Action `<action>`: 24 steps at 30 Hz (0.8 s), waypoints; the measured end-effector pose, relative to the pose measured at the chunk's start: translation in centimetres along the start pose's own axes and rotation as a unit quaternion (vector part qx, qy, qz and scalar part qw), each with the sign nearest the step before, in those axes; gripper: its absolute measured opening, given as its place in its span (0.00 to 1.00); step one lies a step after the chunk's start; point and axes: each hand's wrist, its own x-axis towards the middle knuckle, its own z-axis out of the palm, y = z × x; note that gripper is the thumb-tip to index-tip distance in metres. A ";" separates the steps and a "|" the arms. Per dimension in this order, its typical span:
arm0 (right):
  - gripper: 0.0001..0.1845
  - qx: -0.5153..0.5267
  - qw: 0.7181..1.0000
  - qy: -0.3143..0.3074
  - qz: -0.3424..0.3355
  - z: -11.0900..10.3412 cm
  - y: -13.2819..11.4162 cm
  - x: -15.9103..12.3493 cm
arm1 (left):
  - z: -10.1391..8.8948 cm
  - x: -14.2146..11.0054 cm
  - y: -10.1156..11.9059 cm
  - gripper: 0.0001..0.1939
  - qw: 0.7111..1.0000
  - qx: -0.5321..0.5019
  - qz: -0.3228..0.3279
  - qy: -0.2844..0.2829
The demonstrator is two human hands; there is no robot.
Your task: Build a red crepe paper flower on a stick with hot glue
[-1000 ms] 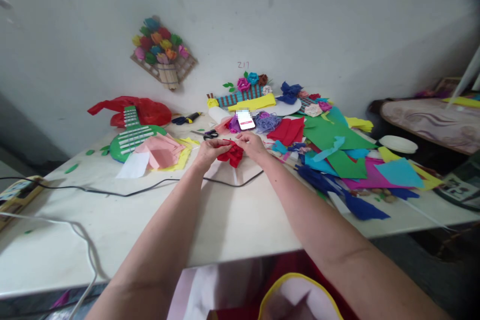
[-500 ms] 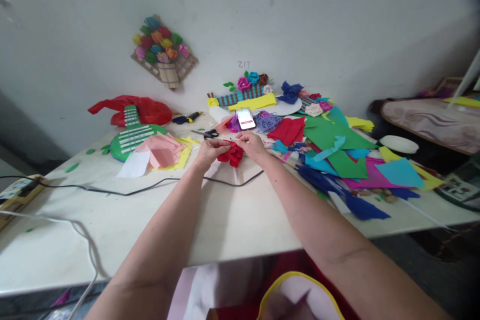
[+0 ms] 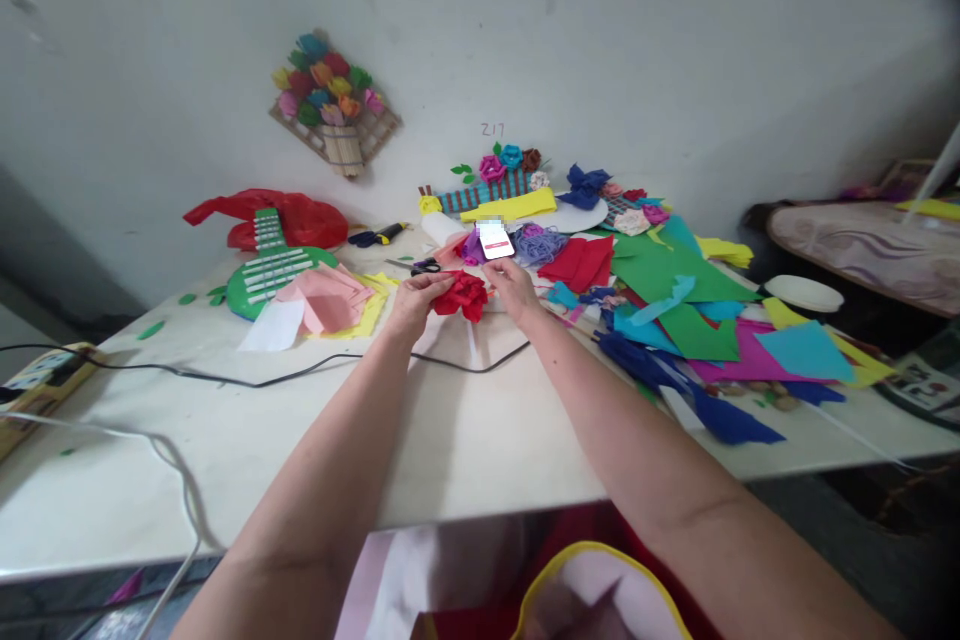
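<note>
Between the thumb and fingers of my left hand (image 3: 415,304) is a red paper flower (image 3: 466,294) with ruffled petals, held just above the table. My right hand (image 3: 513,286) is close by on the flower's right, its fingertips pinched together. Whatever those fingertips hold, if anything, is too small to make out. Behind my hands lies a lit phone (image 3: 497,242). A pair of black-handled scissors (image 3: 424,266) rests just beyond my left hand.
Coloured paper sheets (image 3: 675,265) cover the table's right side. A green guitar-shaped craft (image 3: 244,282) and pink paper (image 3: 330,298) lie left. A black cable (image 3: 259,384) crosses the table in front of my hands. Pliers (image 3: 379,236) lie near the wall.
My right fingertips have come away from the red flower's top and now sit at its right. The flower looks more spread and faces up more. The view has shifted slightly.
</note>
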 end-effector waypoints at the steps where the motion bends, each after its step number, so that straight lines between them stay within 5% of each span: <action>1: 0.12 0.005 1.000 0.003 0.005 0.0 0.1 0.1 | 0.0 0.1 -0.1 0.19 1.000 -0.016 0.005 0.011; 7: 0.13 0.064 0.997 0.004 0.040 0.3 0.0 0.1 | -0.3 0.7 -0.4 0.14 0.997 -0.044 0.047 0.036; 17: 0.08 0.173 0.977 -0.057 0.106 0.5 -2.0 -0.9 | -0.1 0.9 -0.6 0.14 0.995 -0.090 0.027 0.032; 24: 0.08 0.201 0.970 -0.045 0.127 0.9 -1.6 -0.8 | 0.2 0.7 -1.1 0.16 0.995 -0.088 0.037 0.009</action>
